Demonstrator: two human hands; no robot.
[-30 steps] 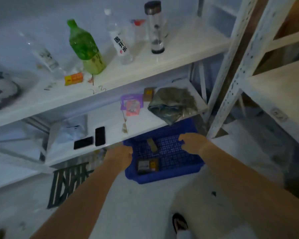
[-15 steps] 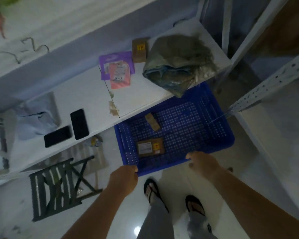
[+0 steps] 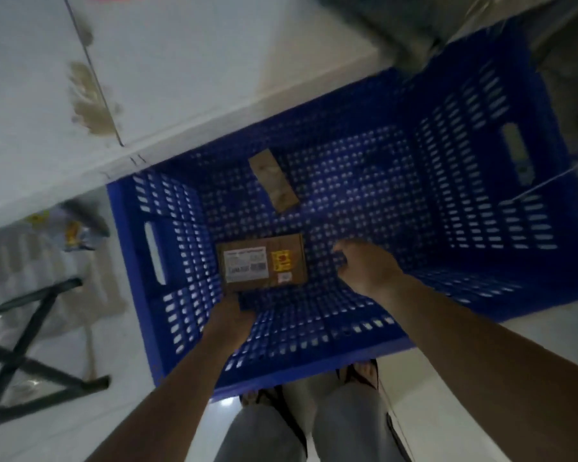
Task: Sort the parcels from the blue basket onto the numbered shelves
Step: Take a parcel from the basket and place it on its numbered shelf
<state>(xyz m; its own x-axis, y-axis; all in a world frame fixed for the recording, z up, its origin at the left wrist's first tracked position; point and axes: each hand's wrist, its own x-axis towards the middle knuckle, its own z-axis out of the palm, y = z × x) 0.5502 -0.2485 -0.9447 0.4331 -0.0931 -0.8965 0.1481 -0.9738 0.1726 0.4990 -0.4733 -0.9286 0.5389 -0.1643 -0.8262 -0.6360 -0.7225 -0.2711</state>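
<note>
Inside the basket, viewed from above: both hands are now below the rim; half a second ago they gripped its near edge, and a second ago its two sides.
Folding stool (image 3: 30, 345): dark frame on the floor at far left, well apart from the work.
Shelf (image 3: 181, 61): white board with a brown stain, overhanging the far left corner of the basket; any number marking is out of view.
Blue basket (image 3: 141, 295): stands on the floor against the shelf, released by both hands, so carrying is judged finished.
Left hand (image 3: 229, 323): lowered inside the near wall, fingertips at the near edge of the labelled parcel; fingers hidden behind the knuckles, so whether it grips cannot be told.
Labelled parcel (image 3: 262, 263): brown box lying flat on the basket floor, left of centre, white address label and yellow sticker facing up; not lifted.
Small parcel (image 3: 274, 181): narrow brown packet, lying aslant toward the far wall, untouched, well apart from both hands.
Right hand (image 3: 367, 268): fingers spread and unclenched, holding nothing, just beside the right end of the labelled parcel; contact is not clear owing to blur.
Finding: the work has passed from placing the basket to picking; two parcels remain to be sorted.
Next step, as judged: close both hands on the labelled parcel, lift, read the label.
</note>
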